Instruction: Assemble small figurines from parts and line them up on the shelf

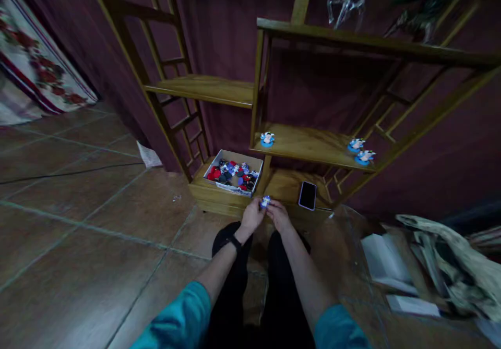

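Observation:
Between my two hands is a small blue-and-white figurine (265, 201), pinched by the fingers of both. My left hand (252, 216) grips it from the left, and my right hand (278, 215) from the right. Just beyond them, an open cardboard box (256, 181) on the bottom shelf holds many small red, black, blue and white figurines. On the shelf above, a figurine on a blue base (267, 139) stands at the left end. Two similar ones, a rear figurine (356, 144) and a front figurine (365, 156), stand close together at the right end.
A phone (307, 195) lies on the bottom shelf, right of the box. Wooden uprights and a higher left shelf (207, 89) frame the space. A clear glass horse (348, 2) stands on the top shelf. Papers (387, 263) and cloth (462, 265) lie on the floor at right.

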Motion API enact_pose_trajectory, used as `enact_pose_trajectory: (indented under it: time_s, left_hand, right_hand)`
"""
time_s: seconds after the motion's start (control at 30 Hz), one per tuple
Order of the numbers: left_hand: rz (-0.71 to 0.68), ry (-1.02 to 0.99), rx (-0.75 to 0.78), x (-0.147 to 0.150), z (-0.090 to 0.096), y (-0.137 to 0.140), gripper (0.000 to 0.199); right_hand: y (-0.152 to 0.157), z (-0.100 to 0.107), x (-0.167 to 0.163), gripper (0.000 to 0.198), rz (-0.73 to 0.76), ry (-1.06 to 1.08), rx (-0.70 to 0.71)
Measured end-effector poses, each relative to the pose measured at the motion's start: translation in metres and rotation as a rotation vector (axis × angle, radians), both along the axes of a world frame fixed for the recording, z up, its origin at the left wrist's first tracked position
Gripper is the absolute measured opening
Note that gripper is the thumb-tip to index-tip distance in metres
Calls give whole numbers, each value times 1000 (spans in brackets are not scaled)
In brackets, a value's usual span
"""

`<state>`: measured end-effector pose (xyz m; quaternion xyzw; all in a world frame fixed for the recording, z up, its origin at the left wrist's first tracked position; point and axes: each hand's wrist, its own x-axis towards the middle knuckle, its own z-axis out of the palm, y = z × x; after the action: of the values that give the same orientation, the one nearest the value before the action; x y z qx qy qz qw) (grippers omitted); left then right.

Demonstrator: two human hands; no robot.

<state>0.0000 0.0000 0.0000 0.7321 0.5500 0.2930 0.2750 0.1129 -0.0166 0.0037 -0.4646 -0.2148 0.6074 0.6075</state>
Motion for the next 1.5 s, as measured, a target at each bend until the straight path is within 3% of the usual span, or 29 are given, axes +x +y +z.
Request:
enact_pose_trajectory:
  time_s: [0.3,0.73,1.5]
  left_hand:
    - [16,-82,-83,-1,3,3,26]
    - [19,-74,-80,-4,-6,7,26]
    - [6,-80,-106,-5,1,5,30]
  right_hand:
    - [3,-1,-1,21,0,-20,-25]
    - [3,-3,-3,24,24,-14,-18]
    - [3,-4,-4,26,-1,-52,-16]
